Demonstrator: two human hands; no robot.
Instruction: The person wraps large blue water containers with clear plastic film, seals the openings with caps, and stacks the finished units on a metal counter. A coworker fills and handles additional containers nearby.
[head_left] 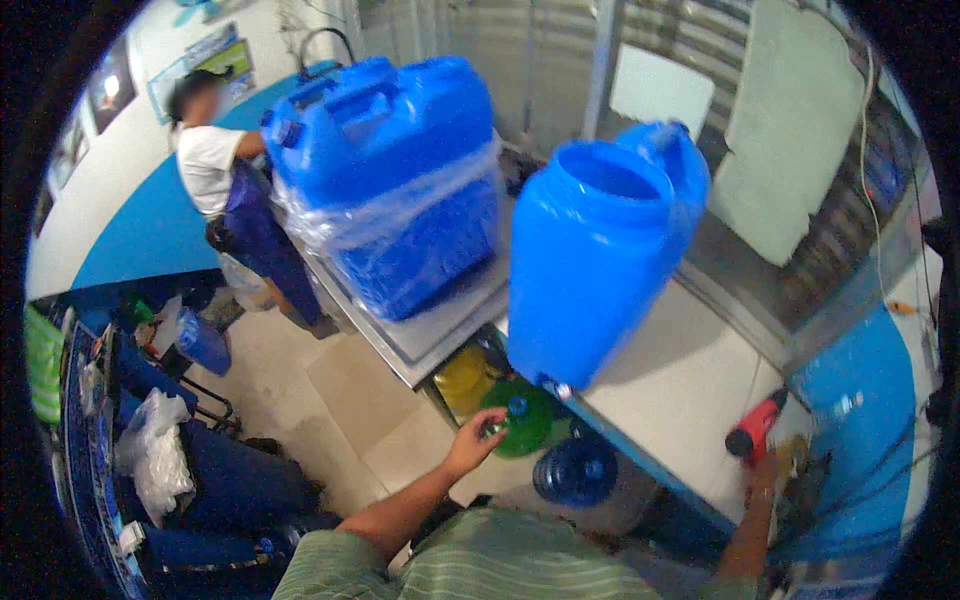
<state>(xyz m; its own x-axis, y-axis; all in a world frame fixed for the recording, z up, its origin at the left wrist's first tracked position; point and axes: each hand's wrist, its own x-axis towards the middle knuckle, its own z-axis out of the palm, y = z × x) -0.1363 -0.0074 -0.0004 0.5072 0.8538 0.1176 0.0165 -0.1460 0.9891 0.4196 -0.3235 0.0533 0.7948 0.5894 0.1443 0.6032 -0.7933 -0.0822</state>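
Note:
My left hand [473, 446] hangs above the floor by the counter's near edge, fingers curled toward the thumb. A small pale thing seems to show between its fingertips, too small to name. On the right, my right hand [763, 470] is closed round a red and black heat gun [762, 424], its dark nozzle pointing left over the counter top. A big blue plastic drum [590, 270] with an open round mouth and a side handle stands on the counter, left of the heat gun. Farther left, blue jerrycans [385, 140] are bundled in clear plastic wrap [390, 235].
The white counter [690, 400] runs along the window. Below stand a green water jug [520, 425], a dark blue one [575, 470] and a yellow container [463, 377]. A person [235, 190] stands beyond the jerrycans. Dark blue containers [240, 480] with a plastic bag [160, 450] fill the lower left.

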